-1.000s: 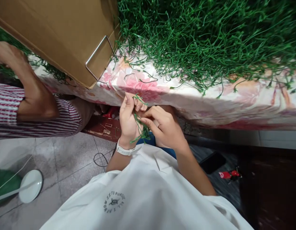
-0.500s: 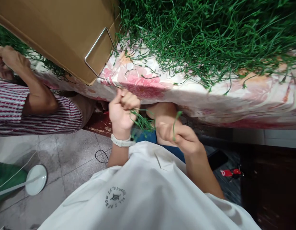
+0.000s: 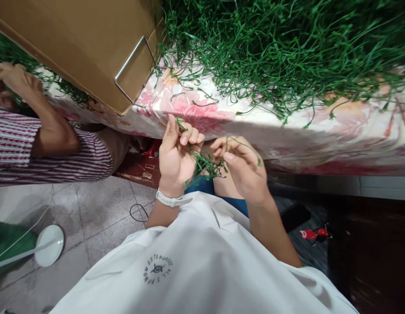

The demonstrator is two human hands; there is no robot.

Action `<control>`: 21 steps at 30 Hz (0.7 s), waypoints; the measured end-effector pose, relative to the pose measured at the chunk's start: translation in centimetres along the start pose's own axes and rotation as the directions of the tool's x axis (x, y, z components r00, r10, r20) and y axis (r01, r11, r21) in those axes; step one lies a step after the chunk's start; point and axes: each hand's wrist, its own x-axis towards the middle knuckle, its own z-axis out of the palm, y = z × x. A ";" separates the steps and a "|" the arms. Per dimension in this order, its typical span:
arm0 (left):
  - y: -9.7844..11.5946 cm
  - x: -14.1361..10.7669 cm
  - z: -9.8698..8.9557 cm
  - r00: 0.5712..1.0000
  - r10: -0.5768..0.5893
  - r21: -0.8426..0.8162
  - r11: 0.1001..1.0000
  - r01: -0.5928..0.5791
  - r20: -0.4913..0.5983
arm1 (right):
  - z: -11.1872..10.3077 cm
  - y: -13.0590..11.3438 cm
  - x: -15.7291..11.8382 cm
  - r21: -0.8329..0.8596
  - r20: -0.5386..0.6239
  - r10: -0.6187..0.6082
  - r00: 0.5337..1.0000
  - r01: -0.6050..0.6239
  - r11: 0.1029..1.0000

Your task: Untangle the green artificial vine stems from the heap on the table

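A bunch of thin green plastic-looking stems [image 3: 207, 165] hangs from my left hand [image 3: 178, 159], whose fingers curl round it above my lap. A short green tip sticks up between that thumb and forefinger. My right hand [image 3: 243, 168] is just to the right, fingers bent and thumb close to the bunch. One thin green stem [image 3: 245, 143] lies across the right fingers and curves over the knuckles. Beyond both hands, a large heap of the same green stems [image 3: 281, 56] covers the flowered cloth [image 3: 196, 109].
A brown cardboard panel [image 3: 78, 43] with a metal wire stand [image 3: 127, 65] rises at the left of the table. Another person's hands [image 3: 17, 80] work beyond it. Red keys [image 3: 309, 234] and a dark phone-like object [image 3: 296, 216] lie at the right.
My hands have come closer together. The left hand has turned more open and moved slightly right; the right fist has loosened and risen, with the single stem now across its fingers.
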 end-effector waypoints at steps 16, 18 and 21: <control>-1.7 -0.8 0.4 0.991 0.087 0.133 0.988 -0.073 -0.103 | 1.5 1.8 -0.8 -0.183 0.064 -0.073 0.995 0.084 0.980; -1.5 -0.7 0.5 0.994 0.058 0.122 0.991 -0.046 -0.098 | 1.3 1.6 -0.7 -0.134 0.073 -0.057 0.996 0.066 0.989; -1.3 -0.8 0.4 0.998 0.011 0.073 0.997 -0.006 -0.061 | 0.9 1.6 -0.6 -0.122 0.050 -0.099 0.994 0.104 0.987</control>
